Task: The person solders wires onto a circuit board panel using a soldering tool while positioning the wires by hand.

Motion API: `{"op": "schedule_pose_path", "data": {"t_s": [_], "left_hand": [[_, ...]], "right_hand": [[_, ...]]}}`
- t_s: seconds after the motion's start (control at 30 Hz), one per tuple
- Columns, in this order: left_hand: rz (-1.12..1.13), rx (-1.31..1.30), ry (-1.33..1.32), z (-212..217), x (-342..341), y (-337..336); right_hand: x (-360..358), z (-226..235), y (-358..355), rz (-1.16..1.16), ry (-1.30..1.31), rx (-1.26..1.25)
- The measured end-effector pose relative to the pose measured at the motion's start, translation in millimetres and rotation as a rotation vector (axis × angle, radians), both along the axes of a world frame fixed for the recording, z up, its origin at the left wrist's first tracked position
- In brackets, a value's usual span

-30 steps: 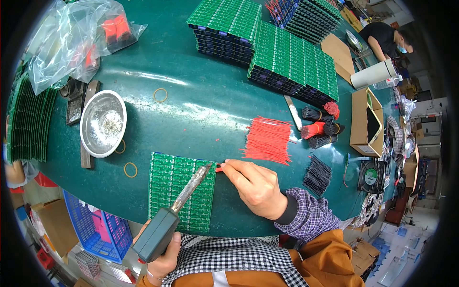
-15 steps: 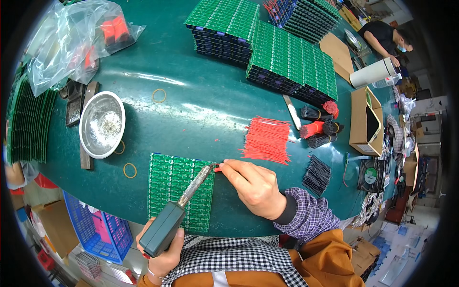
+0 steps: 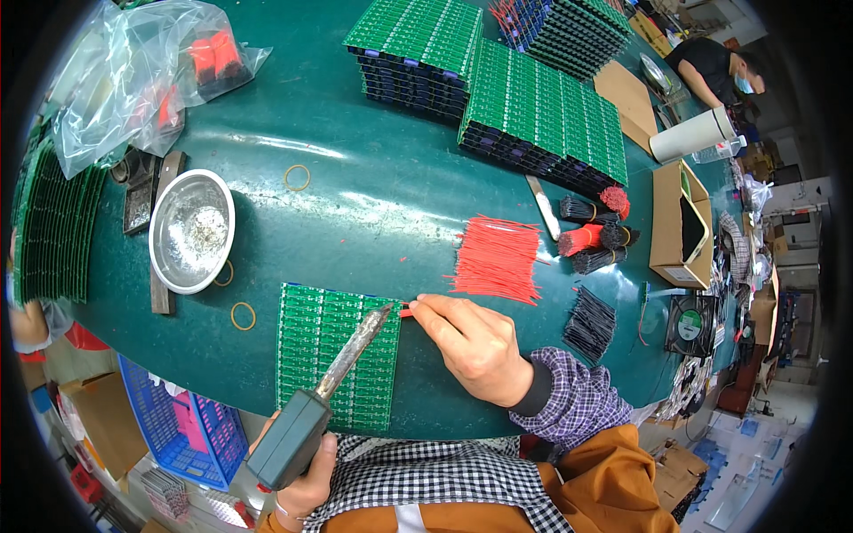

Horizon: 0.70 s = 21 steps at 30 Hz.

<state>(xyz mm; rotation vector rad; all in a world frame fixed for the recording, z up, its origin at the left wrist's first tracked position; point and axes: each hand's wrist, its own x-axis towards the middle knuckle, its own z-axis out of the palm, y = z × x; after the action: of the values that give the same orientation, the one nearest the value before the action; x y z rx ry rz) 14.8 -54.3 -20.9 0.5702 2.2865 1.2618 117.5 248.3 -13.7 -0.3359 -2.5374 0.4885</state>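
Note:
My left hand is closed around the dark green handle of a soldering iron. Its metal tip touches or hovers just over the upper right corner of a green circuit board panel lying flat on the table. My right hand pinches a short red wire between thumb and fingertips at the panel's right edge, close to the iron's tip. Beyond that hand lies a spread of red wires. A pile of black wires is to its right.
Tall stacks of green panels stand at the back. At left are a metal bowl, a plastic bag and upright panels. Bundled wires, a cardboard box and a fan stand right. A person sits far right.
The soldering iron has shifted slightly left and down, its tip drawing back a little from the red wire onto the panel. My right hand stays nearly still with the wire.

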Motion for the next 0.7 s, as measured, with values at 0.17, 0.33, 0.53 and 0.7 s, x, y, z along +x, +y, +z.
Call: {"op": "schedule_pose_path", "data": {"t_s": [0.17,0.33,0.53,0.7], "left_hand": [[0.032,0.021,-0.096,9.4,-2.4,8.6],[-0.009,-0.01,-0.096,12.2,-4.2,9.8],[-0.127,0.017,-0.064,24.5,-14.2,18.9],[-0.041,-0.006,-0.13,30.1,-12.7,26.1]], "right_hand": [[0.2,0.4,0.3,-0.004,0.0,0.0],[-1.6,5.0,0.9,-0.001,0.052,-0.001],[-1.0,5.5,0.1,0.025,0.129,0.026],[2.3,0.2,-0.4,0.007,0.078,0.014]]}}
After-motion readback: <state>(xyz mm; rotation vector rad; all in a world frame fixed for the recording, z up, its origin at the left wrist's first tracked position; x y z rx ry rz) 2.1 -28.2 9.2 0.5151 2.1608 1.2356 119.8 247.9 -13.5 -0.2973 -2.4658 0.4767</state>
